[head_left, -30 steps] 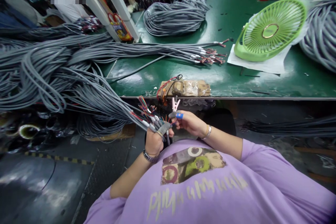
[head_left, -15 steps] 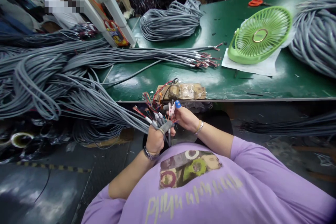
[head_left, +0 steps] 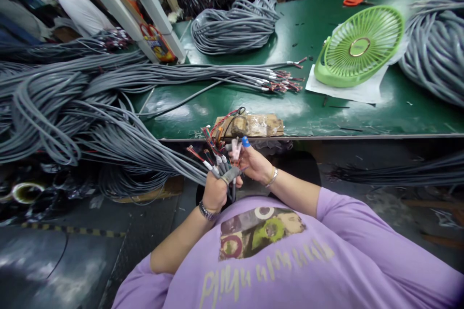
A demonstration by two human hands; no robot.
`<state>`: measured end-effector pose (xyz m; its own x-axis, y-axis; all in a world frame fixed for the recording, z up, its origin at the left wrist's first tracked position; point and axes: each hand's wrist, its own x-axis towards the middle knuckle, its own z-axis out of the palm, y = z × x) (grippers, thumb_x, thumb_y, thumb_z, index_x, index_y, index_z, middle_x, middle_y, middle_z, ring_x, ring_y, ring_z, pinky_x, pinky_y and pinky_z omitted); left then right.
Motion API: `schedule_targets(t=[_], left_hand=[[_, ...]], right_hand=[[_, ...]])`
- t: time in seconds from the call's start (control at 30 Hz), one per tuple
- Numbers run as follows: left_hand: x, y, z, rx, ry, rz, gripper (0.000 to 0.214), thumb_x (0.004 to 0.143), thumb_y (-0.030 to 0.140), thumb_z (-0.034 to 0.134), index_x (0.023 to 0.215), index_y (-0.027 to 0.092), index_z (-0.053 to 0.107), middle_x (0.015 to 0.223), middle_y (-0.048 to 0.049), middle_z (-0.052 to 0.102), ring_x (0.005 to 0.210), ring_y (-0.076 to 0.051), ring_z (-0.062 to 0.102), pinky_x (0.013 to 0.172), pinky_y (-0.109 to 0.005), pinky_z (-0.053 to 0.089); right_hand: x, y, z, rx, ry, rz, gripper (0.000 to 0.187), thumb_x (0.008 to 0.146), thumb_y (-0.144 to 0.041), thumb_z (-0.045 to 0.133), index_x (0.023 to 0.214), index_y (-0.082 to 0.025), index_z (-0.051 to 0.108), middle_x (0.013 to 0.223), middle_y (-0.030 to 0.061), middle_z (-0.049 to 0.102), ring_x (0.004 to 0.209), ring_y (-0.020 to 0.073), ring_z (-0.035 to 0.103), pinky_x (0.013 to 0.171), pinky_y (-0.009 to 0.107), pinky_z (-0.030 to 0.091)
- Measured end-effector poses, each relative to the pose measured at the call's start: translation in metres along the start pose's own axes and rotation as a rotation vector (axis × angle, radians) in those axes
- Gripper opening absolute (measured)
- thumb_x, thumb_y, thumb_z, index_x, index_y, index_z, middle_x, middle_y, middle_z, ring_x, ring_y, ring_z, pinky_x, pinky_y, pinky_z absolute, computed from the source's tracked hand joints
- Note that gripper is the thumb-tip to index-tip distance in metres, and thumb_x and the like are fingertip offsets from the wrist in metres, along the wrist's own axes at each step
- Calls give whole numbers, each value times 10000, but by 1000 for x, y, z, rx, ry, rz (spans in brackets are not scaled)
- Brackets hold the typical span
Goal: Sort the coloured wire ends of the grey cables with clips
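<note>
My left hand (head_left: 214, 194) is closed round a bundle of grey cables (head_left: 181, 164), in front of my body below the table edge. Grey wrapping shows at its thumb. Stripped ends with fine coloured wires (head_left: 207, 142) fan out above that fist. Close beside it, my right hand (head_left: 256, 163) pinches a small pale pink piece (head_left: 236, 148) that looks like a clip, blurred now, at the cable ends. A blue cover (head_left: 245, 141) sits on one of its digits. Part of the wires is hidden between the hands.
A wooden block (head_left: 266, 125) lies at the edge of the green table (head_left: 319, 120). Behind it are more stripped cables (head_left: 250, 77), a cable coil (head_left: 232, 29), a green fan (head_left: 358, 48) and orange-handled scissors (head_left: 353, 1). Another coil (head_left: 435, 53) lies at right; a white post (head_left: 159, 24) stands left.
The pale pink piece in my right hand has tilted and blurred slightly, and the wire ends have shifted a little. Both hands keep nearly the same place. The view has moved slightly.
</note>
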<state>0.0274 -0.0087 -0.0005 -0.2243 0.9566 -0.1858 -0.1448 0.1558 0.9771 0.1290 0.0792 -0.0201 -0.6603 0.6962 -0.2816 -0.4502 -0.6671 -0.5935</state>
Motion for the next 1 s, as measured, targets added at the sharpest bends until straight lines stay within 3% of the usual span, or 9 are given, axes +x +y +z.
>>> schedule_targets(t=[0.23,0.43,0.63,1.0], left_hand=[[-12,3,-2,-47,44,21,214,734,324,721,635,141,673,518,-13,644,441,-114,579,448,-217,490],[-10,2,0,-83,107,74,208,728,314,721,626,141,665,523,-4,646,453,-113,585,465,-222,498],[-4,2,6,-47,155,94,232,726,331,707,601,140,665,514,-9,645,436,-117,588,446,-218,487],[-3,-5,4,-19,119,56,220,728,310,710,597,139,663,506,-10,645,443,-120,588,457,-225,501]], right_hand=[[-8,-7,-2,115,-43,98,499,845,-638,490,909,-172,654,773,33,632,597,113,511,552,225,409],[-6,-7,-2,104,-19,56,306,894,-429,536,832,-154,654,771,35,650,602,104,519,544,216,403],[-2,-5,-3,129,-17,63,418,885,-535,524,809,-143,649,661,17,610,558,106,494,525,230,407],[3,-4,9,200,86,34,399,818,-547,621,788,-149,626,631,-12,615,514,88,493,514,226,404]])
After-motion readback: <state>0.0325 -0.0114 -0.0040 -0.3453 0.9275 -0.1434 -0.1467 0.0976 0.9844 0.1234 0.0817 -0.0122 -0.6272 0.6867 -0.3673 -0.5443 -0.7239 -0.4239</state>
